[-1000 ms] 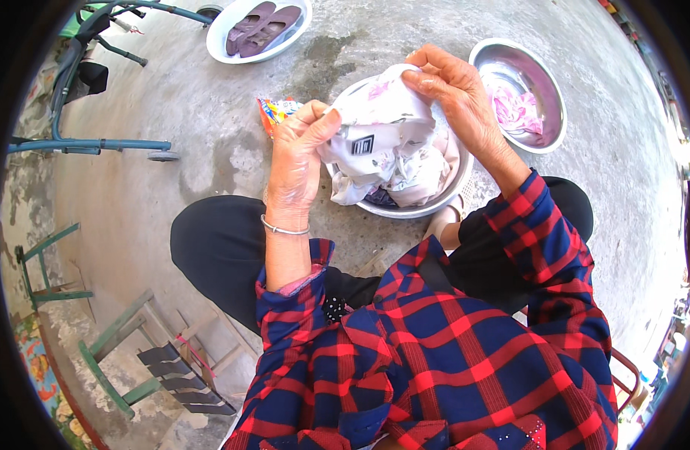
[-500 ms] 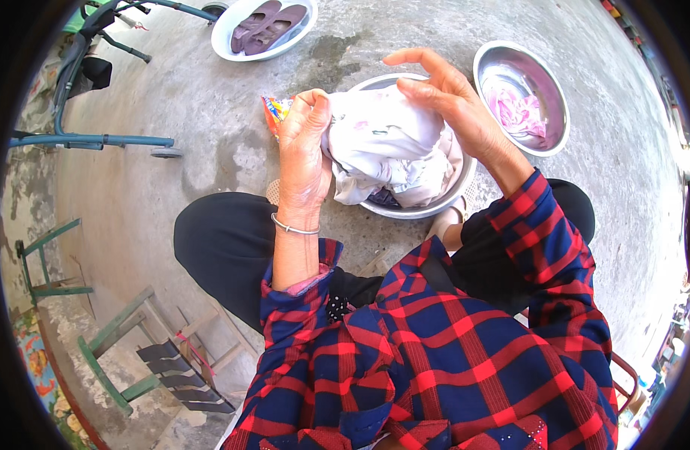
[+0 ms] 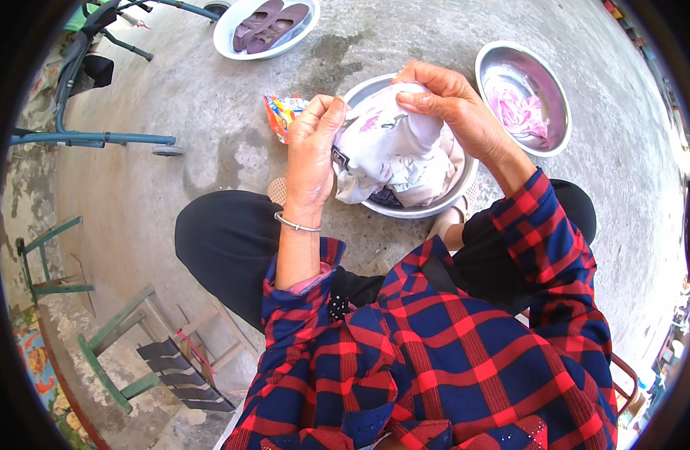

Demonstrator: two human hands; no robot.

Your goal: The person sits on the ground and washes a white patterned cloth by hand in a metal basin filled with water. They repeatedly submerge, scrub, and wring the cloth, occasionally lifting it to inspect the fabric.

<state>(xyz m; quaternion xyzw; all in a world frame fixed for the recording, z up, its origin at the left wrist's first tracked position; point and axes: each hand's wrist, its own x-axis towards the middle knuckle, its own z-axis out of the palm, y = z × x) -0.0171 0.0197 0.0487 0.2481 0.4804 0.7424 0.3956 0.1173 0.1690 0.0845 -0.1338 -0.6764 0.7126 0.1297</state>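
Between my hands a white garment (image 3: pixel 382 135) with pink and dark printed marks is held up above a metal basin (image 3: pixel 423 212). My left hand (image 3: pixel 312 146) grips its left edge, thumb pressed to the fingers, and a small dark patch on the cloth shows beside it. My right hand (image 3: pixel 457 105) pinches the upper right part of the cloth between thumb and fingers. More pale, wet-looking clothes (image 3: pixel 435 180) lie in the basin under the garment, along with a bit of dark cloth (image 3: pixel 386 197).
A second metal basin (image 3: pixel 561 124) with pink cloth (image 3: pixel 519 112) stands at the right. A white basin (image 3: pixel 225 43) holds dark shoes (image 3: pixel 273 30) at the far side. An orange packet (image 3: pixel 277 116) lies by my left hand. A blue walker frame (image 3: pixel 97 139) and a wooden chair (image 3: pixel 120 337) stand left.
My right hand, open with fingers spread before, has come down and closed on the cloth. My left hand has shifted slightly right, and the garment is turned, showing a dark patch.
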